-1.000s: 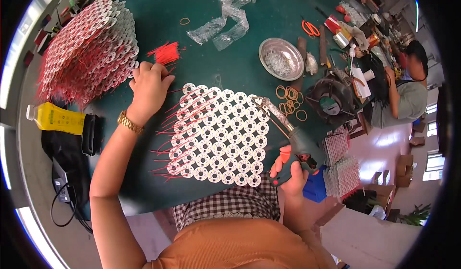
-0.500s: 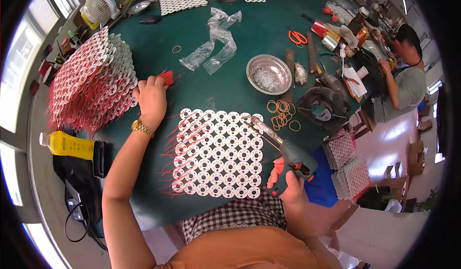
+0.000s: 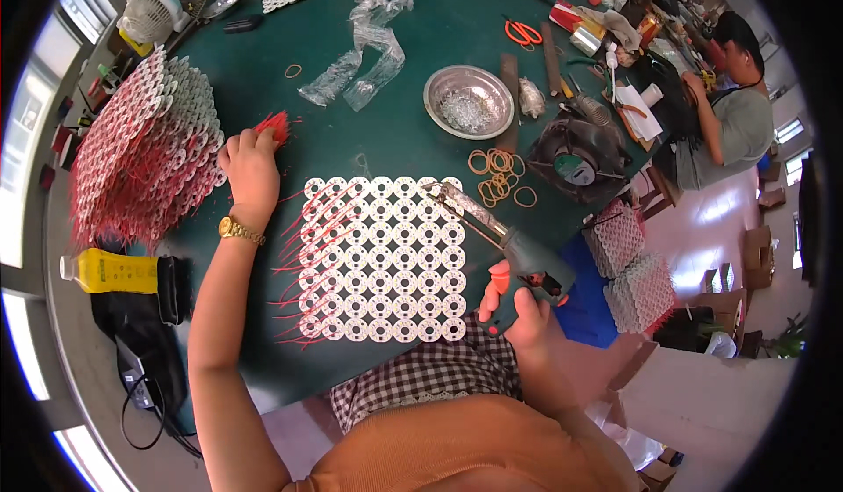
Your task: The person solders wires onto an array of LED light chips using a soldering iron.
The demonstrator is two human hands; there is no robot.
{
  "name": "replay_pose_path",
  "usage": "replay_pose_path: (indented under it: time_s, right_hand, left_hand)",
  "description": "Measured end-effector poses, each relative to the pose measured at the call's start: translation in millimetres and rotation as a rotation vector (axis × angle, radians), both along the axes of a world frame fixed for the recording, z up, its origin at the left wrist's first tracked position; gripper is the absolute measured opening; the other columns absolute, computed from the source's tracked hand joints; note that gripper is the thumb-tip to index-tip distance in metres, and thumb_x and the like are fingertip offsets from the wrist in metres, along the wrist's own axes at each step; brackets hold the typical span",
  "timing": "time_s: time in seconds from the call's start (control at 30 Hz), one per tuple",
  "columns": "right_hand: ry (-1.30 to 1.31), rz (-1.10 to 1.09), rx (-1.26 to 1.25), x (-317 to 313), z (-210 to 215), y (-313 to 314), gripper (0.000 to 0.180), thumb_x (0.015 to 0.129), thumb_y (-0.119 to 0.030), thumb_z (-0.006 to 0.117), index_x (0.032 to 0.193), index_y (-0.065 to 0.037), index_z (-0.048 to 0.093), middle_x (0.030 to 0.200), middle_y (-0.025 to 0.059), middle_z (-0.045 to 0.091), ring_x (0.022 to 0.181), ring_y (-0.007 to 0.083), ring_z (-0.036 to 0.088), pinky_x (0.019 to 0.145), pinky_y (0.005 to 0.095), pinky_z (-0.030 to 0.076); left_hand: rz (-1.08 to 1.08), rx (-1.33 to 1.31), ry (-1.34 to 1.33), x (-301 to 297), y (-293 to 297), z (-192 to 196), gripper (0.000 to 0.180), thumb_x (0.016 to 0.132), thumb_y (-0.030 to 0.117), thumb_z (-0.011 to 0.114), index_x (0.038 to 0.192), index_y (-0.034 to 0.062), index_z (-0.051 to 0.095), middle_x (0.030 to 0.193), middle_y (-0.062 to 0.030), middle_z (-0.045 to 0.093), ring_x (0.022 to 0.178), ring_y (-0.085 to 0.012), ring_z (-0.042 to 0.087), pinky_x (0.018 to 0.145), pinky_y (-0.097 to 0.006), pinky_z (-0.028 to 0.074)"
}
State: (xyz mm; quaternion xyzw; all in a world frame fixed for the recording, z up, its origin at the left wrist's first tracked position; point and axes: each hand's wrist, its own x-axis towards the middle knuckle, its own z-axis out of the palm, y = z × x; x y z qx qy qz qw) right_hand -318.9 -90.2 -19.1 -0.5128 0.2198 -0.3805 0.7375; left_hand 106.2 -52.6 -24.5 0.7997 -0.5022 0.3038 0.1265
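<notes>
The left hand (image 3: pixel 253 171) bends over a bundle of red wires (image 3: pixel 277 126) beside the tall stack of disc panels (image 3: pixel 145 141); whether its fingers pinch a strand or merely rest there cannot be told. The right hand's fingers (image 3: pixel 499 277) wrap the green soldering gun (image 3: pixel 540 259), whose tip sits over the upper right of the flat disc panel (image 3: pixel 386 258). That panel lies on the table (image 3: pixel 329 145) in front of the person, red strands across its left columns. Handling this well probably means parting strands singly, steering the wrist clear of the stack, and keeping the tip off discs and laid strands meanwhile.
</notes>
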Motion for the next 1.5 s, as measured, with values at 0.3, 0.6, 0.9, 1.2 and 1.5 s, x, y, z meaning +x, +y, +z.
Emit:
replay_pose_path:
  time_s: [0.3,0.6,0.9,1.2,1.5]
  right_hand:
    - [0.001,-0.027,0.022,0,-2,1,0.055,0.094,-0.045,0.056,0.119,0.003,0.05,0.073,0.0122,0.056,0.054,0.022,0.058,0.05,0.0313,0.049]
    - [0.008,-0.05,-0.023,0,0,4,0.057,0.094,-0.046,0.058,0.118,0.004,0.05,0.074,0.0115,0.057,0.055,0.0208,0.058,0.05,0.0305,0.049]
    - [0.005,0.081,-0.232,-1,-9,2,0.044,0.093,-0.028,0.061,0.125,0.001,0.052,0.086,0.01,0.06,0.071,0.0162,0.058,0.064,0.0308,0.049]
    - [0.193,0.123,-0.154,-1,2,4,0.065,0.088,-0.049,0.068,0.127,0.001,0.054,0.081,0.01,0.057,0.072,0.0186,0.059,0.06,0.0327,0.05]
    - [0.224,0.236,-0.013,10,30,38,0.024,0.092,-0.026,0.063,0.098,-0.004,0.057,0.086,0.0065,0.059,0.078,0.0157,0.056,0.072,0.0307,0.047]
  left_hand:
    - [-0.202,-0.314,0.325,5,5,4,0.013,0.086,0.004,0.066,0.097,0.0075,0.071,0.101,-0.0077,0.065,0.089,-0.0287,0.063,0.076,-0.037,0.051]
    - [-0.107,-0.257,0.817,-8,9,16,0.013,0.094,0.015,0.066,0.093,0.0014,0.068,0.079,-0.0082,0.066,0.069,-0.016,0.06,0.063,-0.03,0.048]
    - [-0.17,-0.273,0.904,-44,48,26,0.014,0.098,0.014,0.06,0.094,0.0,0.061,0.077,-0.0032,0.06,0.068,-0.0085,0.049,0.063,-0.025,0.042]
    - [-0.425,-0.084,0.842,-134,65,36,0.009,0.088,0.004,0.065,0.083,0.0004,0.059,0.071,-0.0135,0.059,0.058,-0.0254,0.057,0.054,-0.035,0.044]
    - [-0.379,0.026,0.609,-142,57,19,0.016,0.088,0.014,0.066,0.08,0.0036,0.058,0.07,-0.0147,0.061,0.059,-0.032,0.059,0.054,-0.041,0.046]
